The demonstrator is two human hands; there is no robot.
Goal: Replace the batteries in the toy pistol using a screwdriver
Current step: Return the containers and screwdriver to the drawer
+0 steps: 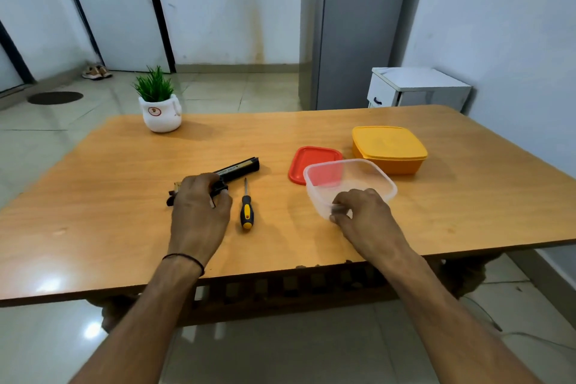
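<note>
A black toy pistol (238,169) lies on the wooden table (124,184), barrel pointing to the far right. My left hand (199,209) covers its grip, fingers curled around it. A screwdriver (246,212) with a black and yellow handle lies just right of that hand, tip pointing away from me. A clear plastic container (367,178) stands further right; my right hand (361,215) pinches its near rim. It looks empty. No batteries are visible.
A red lid (311,159) lies flat behind the clear container, partly under it. An orange lidded box (389,148) stands at the right rear. A small potted plant (160,109) stands at the far left of the table.
</note>
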